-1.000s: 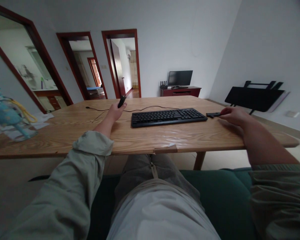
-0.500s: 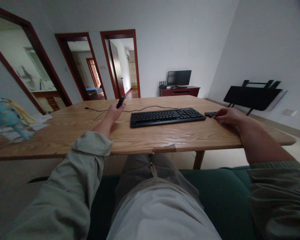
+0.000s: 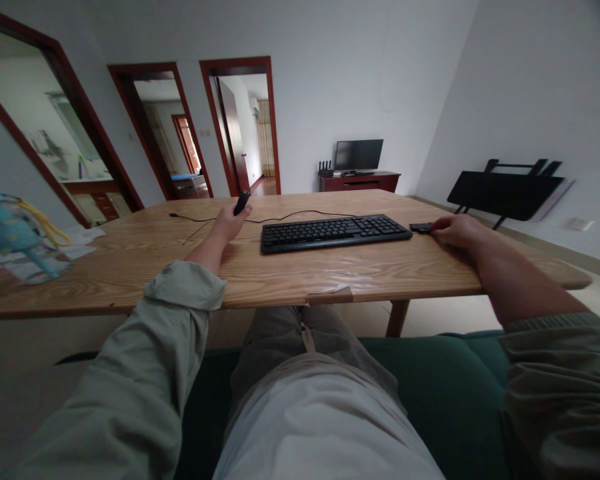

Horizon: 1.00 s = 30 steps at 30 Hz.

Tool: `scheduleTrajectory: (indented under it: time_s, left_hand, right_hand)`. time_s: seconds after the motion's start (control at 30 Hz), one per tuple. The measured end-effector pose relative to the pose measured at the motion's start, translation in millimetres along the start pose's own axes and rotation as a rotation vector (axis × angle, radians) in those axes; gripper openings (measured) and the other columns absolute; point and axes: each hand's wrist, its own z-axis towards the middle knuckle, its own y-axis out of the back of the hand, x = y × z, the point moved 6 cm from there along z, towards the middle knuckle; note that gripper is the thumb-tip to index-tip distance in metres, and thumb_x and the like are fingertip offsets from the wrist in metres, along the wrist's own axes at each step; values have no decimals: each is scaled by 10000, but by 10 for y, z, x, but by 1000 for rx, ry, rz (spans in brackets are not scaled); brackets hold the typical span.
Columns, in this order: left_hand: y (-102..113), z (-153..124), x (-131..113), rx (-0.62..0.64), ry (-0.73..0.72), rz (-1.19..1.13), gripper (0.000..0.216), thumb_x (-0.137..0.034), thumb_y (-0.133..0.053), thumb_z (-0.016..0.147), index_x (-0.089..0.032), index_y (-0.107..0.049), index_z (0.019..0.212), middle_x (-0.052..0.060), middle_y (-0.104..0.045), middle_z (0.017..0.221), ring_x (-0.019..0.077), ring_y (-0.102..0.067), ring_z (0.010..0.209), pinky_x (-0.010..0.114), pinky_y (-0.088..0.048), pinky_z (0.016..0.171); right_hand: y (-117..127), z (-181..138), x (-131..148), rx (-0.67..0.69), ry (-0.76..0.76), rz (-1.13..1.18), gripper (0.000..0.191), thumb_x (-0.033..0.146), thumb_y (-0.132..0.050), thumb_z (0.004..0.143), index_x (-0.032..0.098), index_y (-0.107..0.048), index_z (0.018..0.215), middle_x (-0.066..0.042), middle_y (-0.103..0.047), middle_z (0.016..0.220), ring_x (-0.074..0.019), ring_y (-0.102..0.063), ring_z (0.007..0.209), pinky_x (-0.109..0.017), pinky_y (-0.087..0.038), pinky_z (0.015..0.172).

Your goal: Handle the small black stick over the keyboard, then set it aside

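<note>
My left hand (image 3: 229, 223) is closed around a short black stick-like object (image 3: 241, 202), which points up out of the fist; its kind is unclear. Far to the right, my right hand (image 3: 455, 231) lies low over the tabletop, its fingers pinched at the near end of a small flat dark object (image 3: 420, 227). That object rests on the table just beyond the keyboard's right end, partly hidden by the fingers. Between both hands sits a black keyboard (image 3: 335, 233), flat on the wooden table (image 3: 260, 283). A thin black cable (image 3: 300, 213) runs behind it toward the left.
At the left end of the table stands a light-blue bottle (image 3: 5, 223) with a yellow strap, on papers (image 3: 83, 245). Brown tape (image 3: 330, 296) covers part of the near table edge. A folded black table (image 3: 505, 195) leans by the right wall; a monitor (image 3: 359, 155) stands far back.
</note>
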Motion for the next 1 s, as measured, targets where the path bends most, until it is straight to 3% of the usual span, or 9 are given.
scheduleTrajectory:
  time_s: [0.3, 0.53, 1.0]
  left_hand:
    - [-1, -16, -25, 7, 20, -13, 455, -622, -521, 775, -173, -593, 792, 1, -491, 603, 152, -455, 598, 276, -402, 577]
    - [-4, 11, 6, 2, 12, 27, 463, -623, -508, 780, -172, -614, 806, -2, -469, 596, 156, -463, 593, 285, -414, 578]
    - [8, -14, -28, 17, 12, 38, 474, -628, -508, 797, -166, -615, 823, 15, -516, 623, 154, -469, 591, 276, -410, 547]
  right_hand:
    - [-19, 54, 30, -67, 52, -1, 197, 287, -600, 804, 230, -640, 989, -79, -716, 1045, -233, -639, 847, -344, -470, 721]
    - [-47, 64, 53, -35, 82, 39, 261, 283, -639, 796, 199, -651, 1042, -77, -710, 993, -186, -627, 796, -289, -438, 661]
    - [-52, 69, 59, -30, 98, 44, 320, 437, -663, 785, 204, -660, 1004, -76, -712, 985, -193, -624, 793, -295, -433, 671]
